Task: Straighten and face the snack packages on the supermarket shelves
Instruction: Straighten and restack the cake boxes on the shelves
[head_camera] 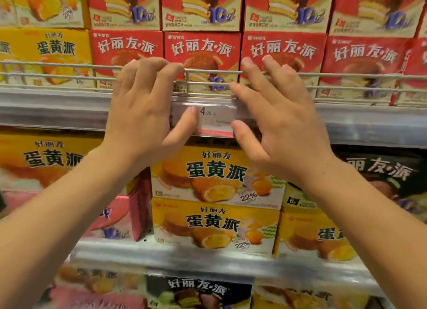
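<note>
Both our hands are up at the wire rail in front of the red pie boxes.

Taking the price tag (215, 118) as our landmark: our left hand (145, 107) lies just left of it, fingers hooked over the wire rail (212, 72) above, thumb touching the tag's edge; our right hand (275, 114) lies just right of it, fingers spread wide and straight, holding nothing. Directly above the tag, behind the rail, the middle red pie box (202, 54) stands with its printed front toward us and its long axis running left to right, in line with its neighbours. Below the tag two yellow egg-yolk pie boxes (217, 177) are stacked, fronts facing us.
</note>
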